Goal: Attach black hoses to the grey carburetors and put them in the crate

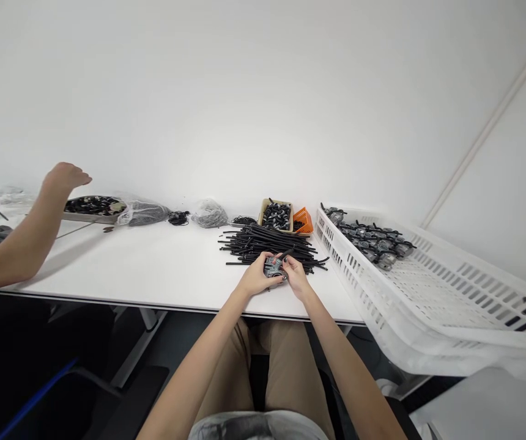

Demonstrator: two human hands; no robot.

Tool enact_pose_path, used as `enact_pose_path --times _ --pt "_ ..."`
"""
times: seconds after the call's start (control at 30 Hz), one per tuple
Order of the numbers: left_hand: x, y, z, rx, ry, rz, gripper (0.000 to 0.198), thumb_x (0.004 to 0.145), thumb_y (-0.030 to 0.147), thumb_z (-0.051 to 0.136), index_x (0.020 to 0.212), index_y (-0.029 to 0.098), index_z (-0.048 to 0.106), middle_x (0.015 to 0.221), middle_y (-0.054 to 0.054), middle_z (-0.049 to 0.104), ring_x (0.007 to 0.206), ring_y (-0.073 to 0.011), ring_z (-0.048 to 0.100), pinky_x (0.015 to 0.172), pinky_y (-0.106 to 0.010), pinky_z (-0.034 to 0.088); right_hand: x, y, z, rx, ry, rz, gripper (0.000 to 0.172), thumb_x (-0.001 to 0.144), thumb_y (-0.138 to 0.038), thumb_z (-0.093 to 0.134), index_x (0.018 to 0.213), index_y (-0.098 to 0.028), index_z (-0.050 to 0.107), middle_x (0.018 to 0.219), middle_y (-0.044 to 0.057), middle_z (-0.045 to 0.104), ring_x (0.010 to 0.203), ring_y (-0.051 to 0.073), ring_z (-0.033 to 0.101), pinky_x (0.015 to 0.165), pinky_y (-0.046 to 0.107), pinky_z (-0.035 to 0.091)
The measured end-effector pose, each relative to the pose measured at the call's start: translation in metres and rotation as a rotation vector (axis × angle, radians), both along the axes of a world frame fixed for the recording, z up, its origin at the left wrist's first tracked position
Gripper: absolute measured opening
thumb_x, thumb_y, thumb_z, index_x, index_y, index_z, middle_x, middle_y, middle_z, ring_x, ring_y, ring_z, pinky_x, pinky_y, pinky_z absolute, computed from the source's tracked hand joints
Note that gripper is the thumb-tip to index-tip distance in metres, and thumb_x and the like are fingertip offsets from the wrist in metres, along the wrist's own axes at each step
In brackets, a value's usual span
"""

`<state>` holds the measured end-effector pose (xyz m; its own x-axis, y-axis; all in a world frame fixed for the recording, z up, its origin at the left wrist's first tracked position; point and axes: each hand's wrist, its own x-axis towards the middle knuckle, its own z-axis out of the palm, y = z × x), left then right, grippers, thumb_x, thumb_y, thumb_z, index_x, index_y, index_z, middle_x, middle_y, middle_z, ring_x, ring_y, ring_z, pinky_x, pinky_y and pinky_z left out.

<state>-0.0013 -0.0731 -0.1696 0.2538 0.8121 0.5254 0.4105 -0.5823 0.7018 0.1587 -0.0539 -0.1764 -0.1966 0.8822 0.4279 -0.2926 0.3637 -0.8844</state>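
Fitting (pixel 273 267) seemingly crosswise between hands (pixel 257 276)

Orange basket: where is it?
In the head view, the orange basket sits at the white table's far edge, right of the tan tray of black parts, just left of the white slotted crate.
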Motion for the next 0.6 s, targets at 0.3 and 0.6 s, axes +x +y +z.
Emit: enact_pose_path --times 0.3,0.6 --pt "0.0 -0.0028 0.0026 -0.027 -0.026 -0.014 0.063 0.068 0.045 0.078 0.118 0.021 0.047 0.115 -0.008 0.065 0.101 -0.0249 0.063 0.089 -0.039 0.049 -0.0003 -0.0043 0.0036 -0.071 0.017 -0.001 0.039 0.074 -0.055 0.074 0.096 -0.023 0.071 0.091 0.004 0.072 0.089 0.02 0.065 0.088 0.033 0.051" --pt "-0.0001 -0.0035 0.0031 -0.026 -0.034 -0.025 0.061 0.068 0.042 0.078 0.117 0.021 0.047 0.119 -0.008 0.064 0.105 -0.0245 0.063 0.092 -0.038 0.049 -0.0007 -0.005 0.0046 -0.064 0.032 0.012 0.039 0.075 -0.055 0.074 0.095 -0.022 0.071 0.09 0.004 0.072 0.088 0.02 0.065 0.086 0.033 0.051"
